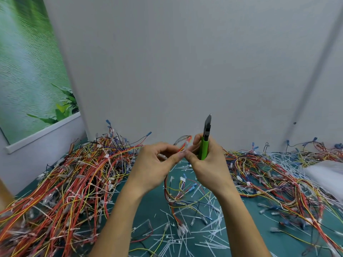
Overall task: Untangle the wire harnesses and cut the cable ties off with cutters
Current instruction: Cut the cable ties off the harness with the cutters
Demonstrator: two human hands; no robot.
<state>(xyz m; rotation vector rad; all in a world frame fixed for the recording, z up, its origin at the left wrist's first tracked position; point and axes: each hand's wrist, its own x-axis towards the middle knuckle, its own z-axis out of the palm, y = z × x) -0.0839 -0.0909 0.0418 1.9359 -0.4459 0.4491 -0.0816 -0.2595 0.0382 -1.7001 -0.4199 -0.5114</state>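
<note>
Pinching the harness [182,146] between the thumb and fingertips of your left hand [157,164], raised over the middle of the mat [154,204] with its tail hanging between your wrists, slide that pinch close beside a tie and draw the wires taut. Your right hand [209,166] is curled round the cutters [205,143], blades up and seemingly closed, its thumb at the harness. Free that thumb, then nip only the tie, not the wires, and drop the harness clear of the left pile [74,182].
</note>
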